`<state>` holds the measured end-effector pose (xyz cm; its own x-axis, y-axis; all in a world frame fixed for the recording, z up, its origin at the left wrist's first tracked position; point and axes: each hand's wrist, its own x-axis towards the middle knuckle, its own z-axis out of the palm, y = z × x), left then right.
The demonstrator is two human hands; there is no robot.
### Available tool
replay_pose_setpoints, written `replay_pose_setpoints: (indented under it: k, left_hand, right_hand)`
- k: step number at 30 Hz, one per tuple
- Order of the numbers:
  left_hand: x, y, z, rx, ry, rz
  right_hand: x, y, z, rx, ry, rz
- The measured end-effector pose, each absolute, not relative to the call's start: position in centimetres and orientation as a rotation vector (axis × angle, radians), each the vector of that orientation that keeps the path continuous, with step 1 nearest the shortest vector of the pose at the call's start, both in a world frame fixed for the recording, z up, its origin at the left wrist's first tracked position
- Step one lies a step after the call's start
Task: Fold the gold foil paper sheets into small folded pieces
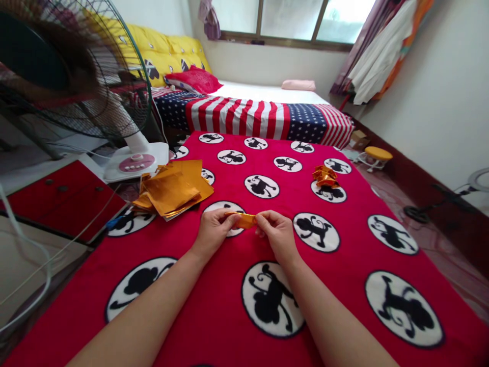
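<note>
Left hand (212, 230) and right hand (278, 232) pinch a gold strip (246, 220). Gold sheets (176, 189) lie at its ten o'clock, folded pieces (324, 176) at two.

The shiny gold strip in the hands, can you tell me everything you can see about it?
The gold strip is small, narrow and orange-gold, with a shine like foil paper. It looks folded, but its folds are too small to make out. It lies roughly sideways, pinched near one end by the left hand and near the other by the right hand, whose fingers hide parts of it. The red cloth is below; I can't tell if they touch.
</note>
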<state>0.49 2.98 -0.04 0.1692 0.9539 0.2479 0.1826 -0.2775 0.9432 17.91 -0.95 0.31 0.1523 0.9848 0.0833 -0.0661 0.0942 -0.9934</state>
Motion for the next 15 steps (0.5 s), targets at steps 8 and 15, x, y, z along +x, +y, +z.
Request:
replay_pose_setpoints:
  k: [8, 15]
  left_hand:
    - [1.1, 2.6, 0.8, 1.340, 0.947, 1.111]
    - [0.9, 2.6, 1.3, 1.301, 1.028, 1.119]
  right_hand:
    - [17.9, -0.9, 0.2, -1.183, -1.022, 1.070]
    - [17.9, -0.9, 0.5, -1.181, -0.994, 1.071]
